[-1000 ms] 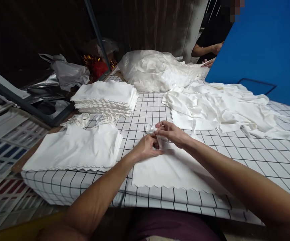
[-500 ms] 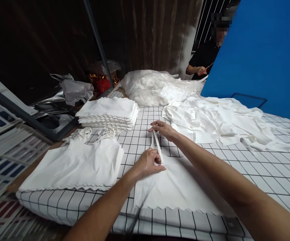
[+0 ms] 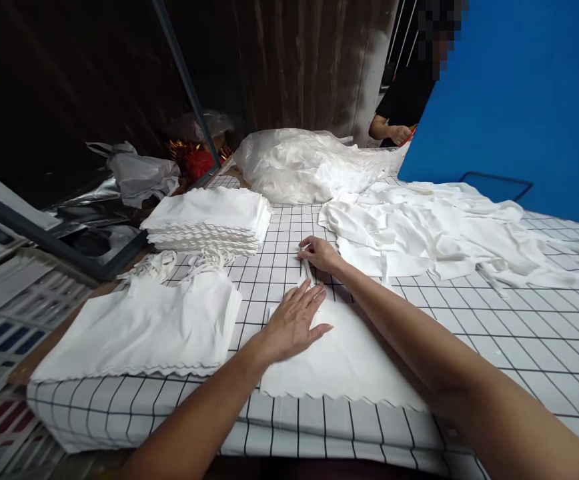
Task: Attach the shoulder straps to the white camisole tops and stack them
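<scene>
On the gridded tablecloth [image 3: 519, 333] in the head view, we press our flat, spread left hand [image 3: 294, 320] on a white scallop-edged cloth piece [image 3: 339, 367] while our right hand [image 3: 319, 253] pinches its narrow strap [image 3: 308, 270] taut; pulling harder could skew the fabric, or slacken and twist the strap. The cloth lies smooth near the table's front edge.

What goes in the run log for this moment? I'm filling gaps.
left hand: flat on white cloth piece | right hand: pinching its strap | surface: grid-patterned table
</scene>
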Demonstrator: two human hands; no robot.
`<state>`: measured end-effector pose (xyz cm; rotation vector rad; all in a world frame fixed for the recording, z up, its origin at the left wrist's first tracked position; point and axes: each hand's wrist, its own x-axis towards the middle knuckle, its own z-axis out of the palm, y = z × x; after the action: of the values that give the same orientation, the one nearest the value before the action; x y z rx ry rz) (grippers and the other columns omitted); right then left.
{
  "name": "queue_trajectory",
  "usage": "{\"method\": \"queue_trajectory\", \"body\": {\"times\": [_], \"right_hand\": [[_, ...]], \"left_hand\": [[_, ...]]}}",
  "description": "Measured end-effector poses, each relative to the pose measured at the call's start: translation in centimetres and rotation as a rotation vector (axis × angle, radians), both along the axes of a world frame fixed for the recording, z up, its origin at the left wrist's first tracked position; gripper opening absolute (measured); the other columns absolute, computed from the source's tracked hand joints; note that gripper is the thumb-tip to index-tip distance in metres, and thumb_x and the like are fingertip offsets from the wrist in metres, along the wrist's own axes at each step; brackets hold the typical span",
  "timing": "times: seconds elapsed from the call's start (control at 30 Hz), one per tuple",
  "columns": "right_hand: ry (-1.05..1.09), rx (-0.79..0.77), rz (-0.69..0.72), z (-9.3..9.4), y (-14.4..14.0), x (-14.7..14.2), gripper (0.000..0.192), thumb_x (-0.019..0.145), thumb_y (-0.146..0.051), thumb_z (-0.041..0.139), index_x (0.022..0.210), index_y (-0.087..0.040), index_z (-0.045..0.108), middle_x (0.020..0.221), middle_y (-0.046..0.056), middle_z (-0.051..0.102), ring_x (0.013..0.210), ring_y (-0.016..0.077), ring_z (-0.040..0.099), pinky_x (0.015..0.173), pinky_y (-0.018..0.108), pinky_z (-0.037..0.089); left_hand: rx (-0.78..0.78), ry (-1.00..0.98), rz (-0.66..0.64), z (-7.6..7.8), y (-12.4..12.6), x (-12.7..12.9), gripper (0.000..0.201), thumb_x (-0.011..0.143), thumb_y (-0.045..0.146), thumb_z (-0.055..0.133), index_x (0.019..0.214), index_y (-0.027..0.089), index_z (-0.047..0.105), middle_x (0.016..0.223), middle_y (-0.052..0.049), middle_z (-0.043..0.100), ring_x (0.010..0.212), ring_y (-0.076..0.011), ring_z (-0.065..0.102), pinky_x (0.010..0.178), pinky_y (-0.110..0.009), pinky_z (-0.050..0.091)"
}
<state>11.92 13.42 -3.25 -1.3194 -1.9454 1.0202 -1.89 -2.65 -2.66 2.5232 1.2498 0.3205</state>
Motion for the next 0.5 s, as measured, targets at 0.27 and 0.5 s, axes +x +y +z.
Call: {"method": "queue_trajectory", "body": {"times": [0.27,0.5], "right_hand": [[-0.211,0.222,-0.122,1.7,0.3,1.6,0.021,0.093,-0.031,0.058,0.103,-0.014,0.064,0.096,0.011,0.071,0.082,0.0198,0.063,0.076,0.031,0.045],[-0.310,0.596,0.174,1.2,-9.8,8.9,0.048,0.099,-0.044,0.046,0.136,-0.014,0.053,0.128,0.018,0.060,0.118,0.0288,0.055,0.097,0.045,0.048]], "left_hand": [[-0.038,0.084,-0.009,-0.3,0.3,-0.2,0.072,0.100,0.061,0.027,0.157,0.017,0.024,0.165,-0.009,0.018,0.155,-0.0302,0.006,0.125,-0.054,0.011],[0.039,0.094,-0.004,-0.9,0.4,-0.3,0.069,0.100,0.060,0.031,0.157,0.023,0.025,0.165,-0.007,0.020,0.154,-0.0308,0.009,0.124,-0.055,0.014]]}}
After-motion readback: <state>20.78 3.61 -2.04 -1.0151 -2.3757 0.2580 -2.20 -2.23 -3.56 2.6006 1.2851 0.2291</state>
